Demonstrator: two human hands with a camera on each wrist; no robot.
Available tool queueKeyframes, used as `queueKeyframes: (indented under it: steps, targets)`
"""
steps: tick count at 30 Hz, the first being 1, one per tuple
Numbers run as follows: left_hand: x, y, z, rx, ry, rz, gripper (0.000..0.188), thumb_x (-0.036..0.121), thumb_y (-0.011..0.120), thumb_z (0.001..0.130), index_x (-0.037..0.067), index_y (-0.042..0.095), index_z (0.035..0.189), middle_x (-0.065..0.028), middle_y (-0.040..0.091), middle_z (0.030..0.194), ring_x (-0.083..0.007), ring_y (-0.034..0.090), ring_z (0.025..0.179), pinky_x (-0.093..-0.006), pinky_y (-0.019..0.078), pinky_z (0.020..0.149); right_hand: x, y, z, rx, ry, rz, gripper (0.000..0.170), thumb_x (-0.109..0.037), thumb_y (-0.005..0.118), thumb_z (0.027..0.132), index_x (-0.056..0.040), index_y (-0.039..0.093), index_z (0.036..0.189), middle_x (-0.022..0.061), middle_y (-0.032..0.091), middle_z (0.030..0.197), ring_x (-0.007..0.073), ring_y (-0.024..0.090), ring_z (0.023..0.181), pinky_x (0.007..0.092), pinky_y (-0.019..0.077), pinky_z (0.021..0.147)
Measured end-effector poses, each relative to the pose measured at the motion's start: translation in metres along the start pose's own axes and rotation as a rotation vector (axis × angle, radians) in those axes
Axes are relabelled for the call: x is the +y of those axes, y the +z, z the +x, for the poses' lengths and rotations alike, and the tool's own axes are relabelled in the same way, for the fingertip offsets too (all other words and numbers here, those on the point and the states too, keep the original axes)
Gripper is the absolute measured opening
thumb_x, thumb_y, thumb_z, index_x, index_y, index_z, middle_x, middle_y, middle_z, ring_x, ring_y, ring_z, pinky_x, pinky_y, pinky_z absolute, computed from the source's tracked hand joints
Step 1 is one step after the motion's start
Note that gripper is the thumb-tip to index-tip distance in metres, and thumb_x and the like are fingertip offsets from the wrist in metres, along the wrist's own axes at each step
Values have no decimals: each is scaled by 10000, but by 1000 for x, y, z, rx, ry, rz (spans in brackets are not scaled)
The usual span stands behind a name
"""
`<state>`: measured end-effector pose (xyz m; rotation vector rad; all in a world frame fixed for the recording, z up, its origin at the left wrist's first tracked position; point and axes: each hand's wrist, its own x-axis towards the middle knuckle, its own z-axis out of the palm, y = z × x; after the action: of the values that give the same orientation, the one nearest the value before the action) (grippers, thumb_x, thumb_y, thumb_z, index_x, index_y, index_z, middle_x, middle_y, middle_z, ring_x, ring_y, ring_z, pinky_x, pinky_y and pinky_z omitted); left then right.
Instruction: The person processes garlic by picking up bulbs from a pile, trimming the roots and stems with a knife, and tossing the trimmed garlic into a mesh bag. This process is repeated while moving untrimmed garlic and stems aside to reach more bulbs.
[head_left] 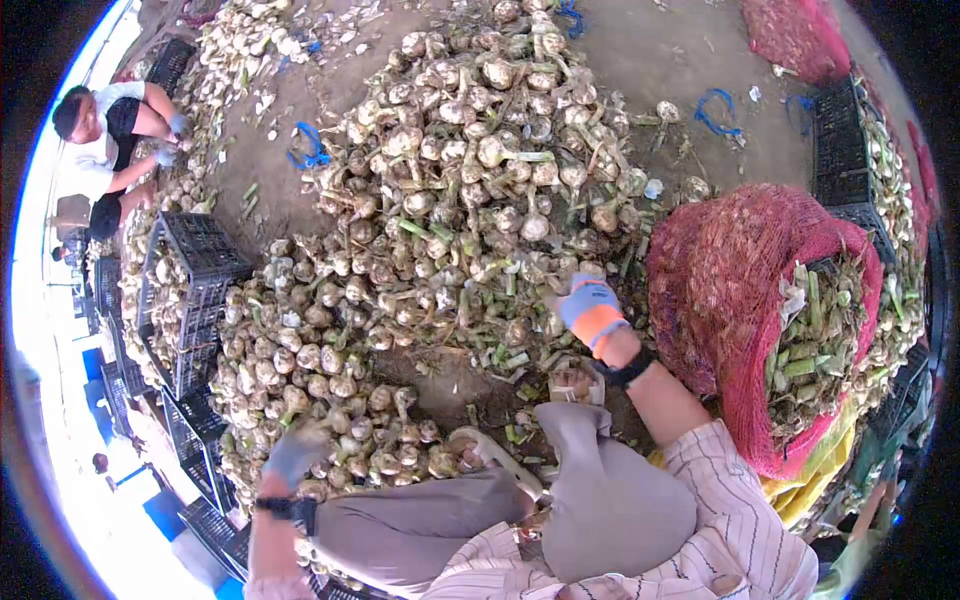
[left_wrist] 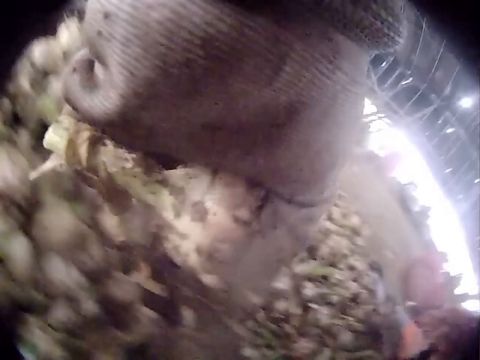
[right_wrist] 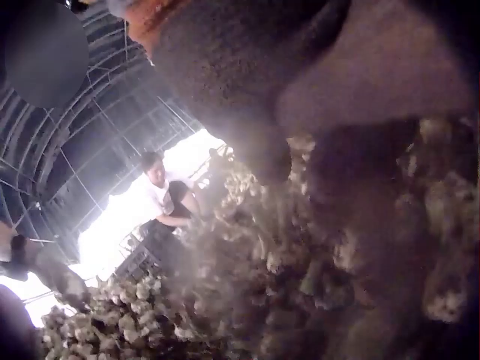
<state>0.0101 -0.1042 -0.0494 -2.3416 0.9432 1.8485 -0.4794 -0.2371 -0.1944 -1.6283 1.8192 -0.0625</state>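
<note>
Garlic bulb (left_wrist: 201,214) clasped inside left grip (head_left: 297,453), right grip (head_left: 592,308) at heap (head_left: 470,190), hold unclear

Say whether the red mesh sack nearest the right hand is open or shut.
Open: the red mesh sack gapes in the head view, baring cut stalks inside.

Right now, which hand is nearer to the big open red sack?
Right. The right hand is just left of the sack, not touching it; the left hand is much farther left, at the garlic.
</note>
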Motion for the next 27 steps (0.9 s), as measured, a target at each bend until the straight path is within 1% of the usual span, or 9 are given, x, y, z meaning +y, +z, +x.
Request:
queueKeyframes:
  steps: [2, 8, 9, 12, 15, 18, 22, 25, 27]
  targets:
    - [-83, -77, -22, -30, -107, 273, 355, 246, 432, 890, 81, 517, 1192, -82, 578, 1151, -228, 551, 1053, -402, 385, 970, 21, 40, 14, 5, -31, -78, 445, -418, 635, 708, 3, 644, 851, 226, 634, 865, 319, 623, 853, 375, 492, 750]
    - [-32, -66, -106, 607, -415, 1009, 701, 485, 781, 587, 73, 567, 1113, -176, 630, 1002, -274, 617, 909, -400, 508, 744, 20, -13, -49, -171, 371, 1264, 216, -175, 726, 709, -55, 622, 855, 37, 614, 752, 153, 577, 630, 293, 486, 527]
    - [-21, -32, -78, 758, -95, 967, 685, 433, 738, 668, 26, 517, 1171, -179, 637, 940, -280, 620, 867, -377, 505, 715, 2, -38, -70, -294, 344, 1449, 207, -153, 729, 714, -67, 619, 867, 17, 610, 758, 132, 567, 616, 280, 478, 505]
    - [113, 116, -31, -41, 381, -515, 600, 224, 666, 795, -10, 408, 1284, -139, 584, 1103, -180, 577, 935, -300, 470, 790, 1, -12, -99, -497, 279, 1827, 274, -159, 710, 761, -89, 612, 1007, 10, 612, 807, 119, 553, 604, 263, 469, 505]
    - [179, 229, -20, -106, 608, -404, 506, 0, 523, 809, 51, 399, 1297, -93, 519, 1207, -155, 526, 1041, -286, 415, 918, -26, -41, -112, -597, 139, 1420, 290, -149, 690, 774, -59, 579, 1026, 32, 605, 778, 131, 579, 644, 306, 499, 556]
    - [169, 281, 7, -52, 933, -499, 423, 29, 668, 737, 38, 505, 1127, -31, 595, 1011, -125, 560, 954, -279, 450, 860, -1, -24, -114, -787, 6, 1287, 256, -80, 674, 779, -14, 618, 1020, 43, 644, 920, 111, 600, 775, 262, 499, 684]
    - [150, 270, -15, -49, 880, -389, 611, 26, 751, 671, 32, 456, 1205, -50, 612, 1032, -151, 593, 912, -274, 468, 853, -13, -47, -135, -288, -10, 1180, 262, -27, 647, 773, -8, 597, 1029, 67, 659, 964, 152, 624, 853, 294, 510, 735]
    - [144, 262, -21, -328, 817, -513, 684, 32, 749, 682, 28, 392, 1265, -76, 577, 1102, -161, 580, 951, -284, 469, 865, -15, -89, -153, 115, -660, 105, 447, -218, 657, 655, -68, 593, 1071, 105, 634, 930, 250, 615, 810, 359, 496, 707]
    - [146, 272, -28, -317, 905, -581, 613, 117, 684, 760, 34, 375, 1283, -106, 524, 1176, -181, 557, 1004, -315, 475, 868, -42, -107, -165, 74, -740, -128, 488, -300, 639, 642, -76, 590, 1073, 96, 621, 926, 257, 601, 805, 371, 484, 686]
